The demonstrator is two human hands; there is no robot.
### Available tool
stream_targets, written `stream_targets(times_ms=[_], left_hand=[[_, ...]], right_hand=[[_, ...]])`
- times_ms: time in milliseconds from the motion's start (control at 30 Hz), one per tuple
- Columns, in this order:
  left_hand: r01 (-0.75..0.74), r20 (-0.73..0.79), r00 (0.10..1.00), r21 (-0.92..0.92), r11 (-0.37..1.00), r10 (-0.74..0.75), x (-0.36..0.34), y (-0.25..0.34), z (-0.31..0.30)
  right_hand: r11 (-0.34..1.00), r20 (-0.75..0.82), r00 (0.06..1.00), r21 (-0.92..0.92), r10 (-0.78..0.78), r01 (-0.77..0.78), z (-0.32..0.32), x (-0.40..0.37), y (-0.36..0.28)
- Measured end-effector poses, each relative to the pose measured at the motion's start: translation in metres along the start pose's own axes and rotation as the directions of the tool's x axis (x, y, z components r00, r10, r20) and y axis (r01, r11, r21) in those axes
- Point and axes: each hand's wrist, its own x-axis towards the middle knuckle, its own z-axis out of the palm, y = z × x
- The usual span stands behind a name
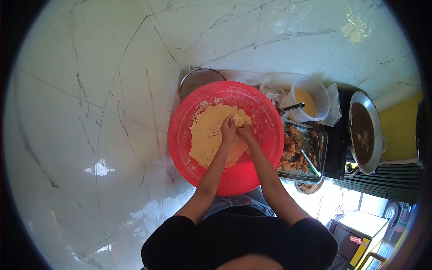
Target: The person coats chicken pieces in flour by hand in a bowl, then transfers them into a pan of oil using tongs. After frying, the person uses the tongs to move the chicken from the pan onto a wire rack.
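A large red basin (180,130) in front of my body holds a broad spread of pale yellow flour (209,135). Toward the far right of the flour, both hands are close together over a lumpy flour-coated piece of food (241,119). My left hand (228,128) has its fingers closed at the piece's left side. Just below and to the right, my right hand (245,131) has curled fingers against the same piece. Its exact kind is hidden by the coating and the fingers.
Right of the basin, a wire-racked tray (315,135) holds brown fried pieces (292,150) and a light-handled utensil (311,163). Behind it stands a clear tub (297,94) of yellowish liquid (306,102). A wide wok (377,135) of dark oil is farther right. Tiled walls surround the left and back.
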Motion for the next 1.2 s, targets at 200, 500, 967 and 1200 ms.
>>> stream_targets(times_ms=[200, 500, 967, 1200], left_hand=[[-0.304, 0.217, 0.942, 0.223, 0.926, 0.257, -0.004, -0.018, -0.013], [-0.279, 0.273, 0.940, 0.274, 0.921, 0.204, -0.031, -0.009, -0.015], [-0.032, -0.179, 0.984, -0.075, 0.997, 0.018, -0.020, 0.026, -0.059], [0.057, -0.286, 0.955, -0.087, 0.995, -0.079, -0.028, 0.004, -0.100]], right_hand=[[0.998, 0.064, 0.997, 0.053, 0.032, -0.036, -0.005, 0.004, 0.004], [0.942, 0.110, 0.984, 0.294, 0.138, -0.164, -0.002, -0.005, -0.004], [0.938, 0.039, 0.937, 0.019, -0.347, 0.346, 0.015, 0.003, -0.008], [0.786, -0.024, 0.871, -0.444, -0.490, 0.430, -0.012, 0.005, -0.023]])
